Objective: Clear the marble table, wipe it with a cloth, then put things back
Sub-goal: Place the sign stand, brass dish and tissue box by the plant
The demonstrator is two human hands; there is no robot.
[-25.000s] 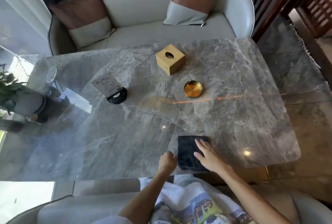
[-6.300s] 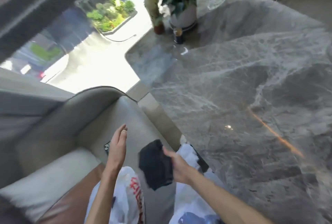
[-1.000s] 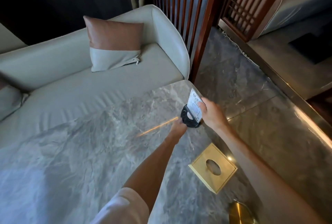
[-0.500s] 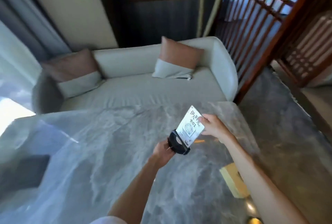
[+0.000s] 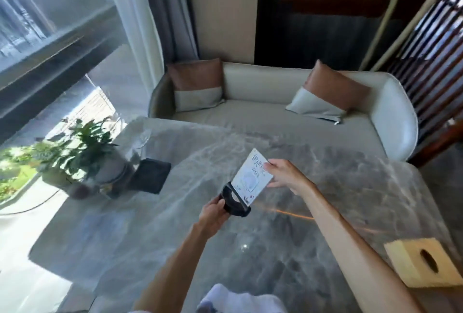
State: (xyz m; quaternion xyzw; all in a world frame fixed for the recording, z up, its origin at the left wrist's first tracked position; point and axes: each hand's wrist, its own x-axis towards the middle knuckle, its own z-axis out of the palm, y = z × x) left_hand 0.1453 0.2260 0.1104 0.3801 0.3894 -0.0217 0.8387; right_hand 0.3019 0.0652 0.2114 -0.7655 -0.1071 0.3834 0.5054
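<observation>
I hold a table sign [image 5: 252, 176], a pale printed card in a round black base [image 5: 234, 203], above the middle of the grey marble table [image 5: 175, 225]. My left hand [image 5: 213, 216] grips the black base from the left. My right hand [image 5: 284, 173] pinches the card's upper right edge. The card tilts up and to the right. A folded dark cloth [image 5: 150, 174] lies on the table at the left, beside a potted plant [image 5: 82, 154]. A gold tissue box [image 5: 423, 265] sits at the table's right edge.
A cream sofa [image 5: 275, 117] with two brown-and-grey cushions stands behind the table. A wooden slatted screen [image 5: 431, 44] rises at the right. A large window and a curtain [image 5: 140, 11] fill the left side.
Both hands have carried the sign leftward from the table's far right corner toward its middle. My view has swung left, so the plant and the dark cloth have come into sight.
</observation>
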